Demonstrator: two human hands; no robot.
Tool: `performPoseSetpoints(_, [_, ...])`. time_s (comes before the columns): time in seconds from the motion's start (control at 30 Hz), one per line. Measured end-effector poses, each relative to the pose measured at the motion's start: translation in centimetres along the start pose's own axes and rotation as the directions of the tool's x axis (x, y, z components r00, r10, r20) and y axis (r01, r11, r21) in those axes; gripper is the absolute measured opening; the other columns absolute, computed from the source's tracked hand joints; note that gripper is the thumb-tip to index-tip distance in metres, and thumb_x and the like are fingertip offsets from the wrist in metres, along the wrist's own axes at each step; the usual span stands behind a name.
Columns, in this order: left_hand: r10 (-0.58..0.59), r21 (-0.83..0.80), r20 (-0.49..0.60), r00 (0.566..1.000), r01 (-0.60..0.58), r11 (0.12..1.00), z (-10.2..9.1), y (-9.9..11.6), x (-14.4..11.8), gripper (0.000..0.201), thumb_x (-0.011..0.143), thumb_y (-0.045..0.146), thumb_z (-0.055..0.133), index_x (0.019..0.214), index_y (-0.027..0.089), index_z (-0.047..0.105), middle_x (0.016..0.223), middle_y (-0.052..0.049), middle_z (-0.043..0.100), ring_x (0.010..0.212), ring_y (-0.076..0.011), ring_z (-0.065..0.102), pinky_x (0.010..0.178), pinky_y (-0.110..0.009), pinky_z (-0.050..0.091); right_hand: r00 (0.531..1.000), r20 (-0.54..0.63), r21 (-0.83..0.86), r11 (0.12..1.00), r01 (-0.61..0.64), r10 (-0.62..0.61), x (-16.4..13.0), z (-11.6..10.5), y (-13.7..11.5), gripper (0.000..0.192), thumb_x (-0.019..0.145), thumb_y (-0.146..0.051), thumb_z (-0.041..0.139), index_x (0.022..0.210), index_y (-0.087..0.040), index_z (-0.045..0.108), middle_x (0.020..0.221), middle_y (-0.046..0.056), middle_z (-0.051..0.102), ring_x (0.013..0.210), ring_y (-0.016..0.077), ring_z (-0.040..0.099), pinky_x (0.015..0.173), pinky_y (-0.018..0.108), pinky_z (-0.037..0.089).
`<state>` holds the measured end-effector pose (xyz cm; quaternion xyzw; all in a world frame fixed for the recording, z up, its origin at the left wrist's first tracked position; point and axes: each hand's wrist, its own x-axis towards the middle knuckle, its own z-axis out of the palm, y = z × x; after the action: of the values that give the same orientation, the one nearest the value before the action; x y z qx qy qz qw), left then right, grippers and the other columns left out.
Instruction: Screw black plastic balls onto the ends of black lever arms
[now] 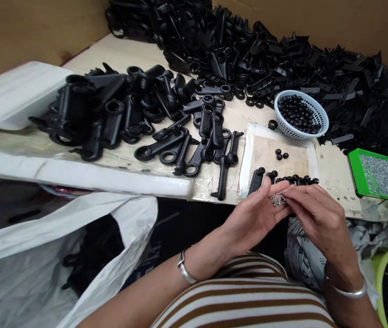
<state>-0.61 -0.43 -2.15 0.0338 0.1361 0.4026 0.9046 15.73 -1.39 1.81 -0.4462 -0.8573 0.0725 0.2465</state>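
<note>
A white box (19, 93) sits at the left of the table (339, 182), near a brown wall (33, 27), with a white strip (78, 171) running along the front edge. Below hangs an open white bag (132, 223) with dark contents. Lower right, a printed grey sack (305, 259) lies near a lime tub (378, 278) of small black pieces.

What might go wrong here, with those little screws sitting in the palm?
The screws might slip off the open left hand if the right hand nudges them. The loose round black pieces on the mat could roll away if bumped. The green tray, near the table's front edge, might spill if knocked.
</note>
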Motion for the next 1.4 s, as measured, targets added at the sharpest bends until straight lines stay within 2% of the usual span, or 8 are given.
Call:
performPoseSetpoints(0.17, [-0.011, -0.008, -0.04, 0.999, 0.011, 1.0, 0.4, 0.2, 0.0, 0.04, 0.095, 0.045, 0.055, 0.105, 0.01, 0.07, 0.112, -0.013, 0.067, 0.115, -0.0226, 0.057, 0.109, -0.035, 0.036, 0.998, 0.037, -0.011, 0.999, -0.048, 0.049, -0.2, -0.1, 0.0, 0.022, 0.09, -0.009, 0.057, 0.109, -0.021, 0.062, 0.097, 0.006, 0.069, 0.088, 0.0167, 0.059, 0.077, 0.033, 0.052])
performPoseSetpoints(0.5, [-0.038, 0.017, -0.028, 0.999, 0.039, 0.999, 0.1, 0.1, 0.0, 0.045, 0.096, 0.048, 0.053, 0.111, 0.009, 0.067, 0.112, -0.014, 0.067, 0.117, -0.0239, 0.058, 0.112, -0.038, 0.034, 0.984, 0.122, 0.095, 0.985, -0.142, 0.13, 0.4, -0.1, 0.2, 0.011, 0.094, -0.015, 0.052, 0.091, -0.022, 0.06, 0.086, 0.003, 0.067, 0.081, 0.0152, 0.06, 0.076, 0.032, 0.05])
performPoseSetpoints(0.7, [-0.062, 0.004, -0.062, 0.996, 0.062, 0.998, 0.1, 0.4, -0.1, 0.042, 0.097, 0.046, 0.053, 0.113, 0.009, 0.067, 0.126, -0.015, 0.064, 0.128, -0.0261, 0.053, 0.114, -0.039, 0.033, 0.965, 0.066, 0.143, 0.955, -0.26, 0.253, -0.3, -1.5, 1.5, 0.008, 0.094, -0.02, 0.054, 0.089, -0.021, 0.06, 0.086, 0.002, 0.065, 0.082, 0.0141, 0.061, 0.076, 0.028, 0.048])
performPoseSetpoints(0.83, [-0.056, 0.001, -0.09, 0.994, 0.057, 0.998, 0.1, 0.7, -0.3, 0.042, 0.099, 0.043, 0.05, 0.112, 0.008, 0.067, 0.131, -0.018, 0.061, 0.13, -0.0268, 0.052, 0.113, -0.039, 0.035, 0.938, -0.023, 0.015, 0.939, -0.345, 0.345, -0.5, -2.7, 3.4, 0.011, 0.093, -0.026, 0.055, 0.085, -0.022, 0.06, 0.083, 0.002, 0.064, 0.078, 0.015, 0.06, 0.074, 0.029, 0.046])
performPoseSetpoints(0.9, [-0.052, 0.01, -0.101, 0.993, 0.054, 0.999, 0.1, 0.8, -0.5, 0.04, 0.098, 0.043, 0.052, 0.112, 0.009, 0.068, 0.13, -0.017, 0.063, 0.129, -0.0266, 0.053, 0.113, -0.039, 0.035, 0.931, -0.033, -0.053, 0.929, -0.365, 0.364, -0.3, -2.8, 4.3, 0.015, 0.094, -0.029, 0.052, 0.084, -0.022, 0.06, 0.083, 0.003, 0.065, 0.081, 0.0168, 0.06, 0.076, 0.031, 0.045])
performPoseSetpoints(1.13, [-0.051, 0.023, -0.114, 0.992, 0.054, 0.998, 0.1, 0.8, -0.9, 0.036, 0.096, 0.039, 0.055, 0.112, 0.009, 0.068, 0.129, -0.017, 0.063, 0.129, -0.0275, 0.054, 0.114, -0.041, 0.036, 0.929, -0.005, -0.186, 0.912, -0.365, 0.371, 0.7, -2.6, 6.6, 0.019, 0.094, -0.031, 0.049, 0.081, -0.022, 0.058, 0.082, 0.004, 0.063, 0.082, 0.0198, 0.059, 0.075, 0.032, 0.042])
performPoseSetpoints(1.4, [-0.082, 0.016, -0.121, 0.989, 0.085, 0.996, -0.1, 0.7, -0.9, 0.039, 0.096, 0.04, 0.055, 0.115, 0.008, 0.066, 0.128, -0.019, 0.063, 0.128, -0.0283, 0.055, 0.114, -0.042, 0.036, 0.947, 0.099, -0.208, 0.937, -0.281, 0.306, 1.7, -1.8, 5.4, 0.02, 0.097, -0.031, 0.045, 0.085, -0.021, 0.058, 0.085, 0.005, 0.062, 0.086, 0.0201, 0.057, 0.079, 0.033, 0.043])
